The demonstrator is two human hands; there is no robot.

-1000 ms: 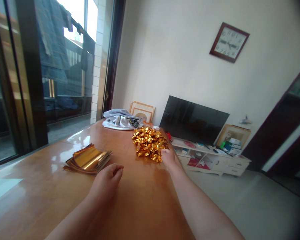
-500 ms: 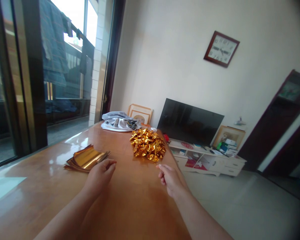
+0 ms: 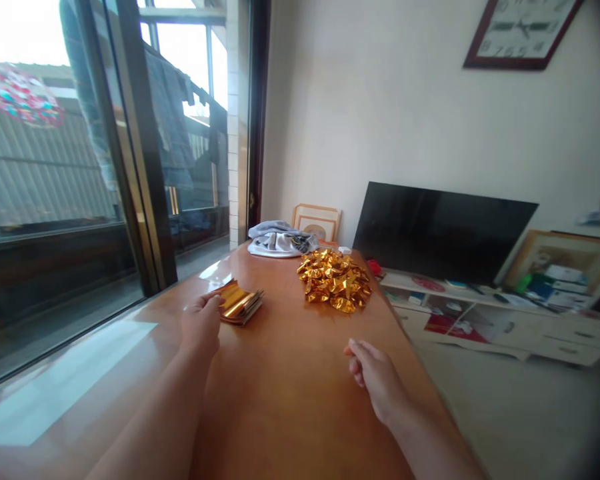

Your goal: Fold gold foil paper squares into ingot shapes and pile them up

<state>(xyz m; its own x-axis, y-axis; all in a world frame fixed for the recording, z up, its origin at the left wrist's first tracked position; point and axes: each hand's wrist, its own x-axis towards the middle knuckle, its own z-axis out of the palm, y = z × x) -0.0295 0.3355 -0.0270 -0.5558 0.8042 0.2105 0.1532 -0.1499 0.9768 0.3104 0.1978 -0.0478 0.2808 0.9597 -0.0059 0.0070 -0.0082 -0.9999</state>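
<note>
A stack of gold foil paper (image 3: 239, 303) lies on the glossy wooden table, its sheets slightly curled. My left hand (image 3: 203, 320) is at the left end of this stack, fingers closed on its edge; how many sheets they grip is hidden. Further right sits a heap of folded gold foil pieces (image 3: 335, 280), crumpled and shiny. In front of that heap, apart from it, my right hand (image 3: 375, 373) hovers over the table's right side with fingers curled together and nothing visible in them.
Folded grey and white cloth (image 3: 283, 240) lies at the table's far end, with picture frames (image 3: 317, 223) behind it. Beyond the table's right edge stand a television (image 3: 440, 233) and a low white cabinet (image 3: 530, 340). A glass sliding door (image 3: 145, 147) borders the left.
The view has swung left and levelled. My left hand has moved from the near right side of the foil stack to its left end. My right hand stays closed, now further from the heap.
</note>
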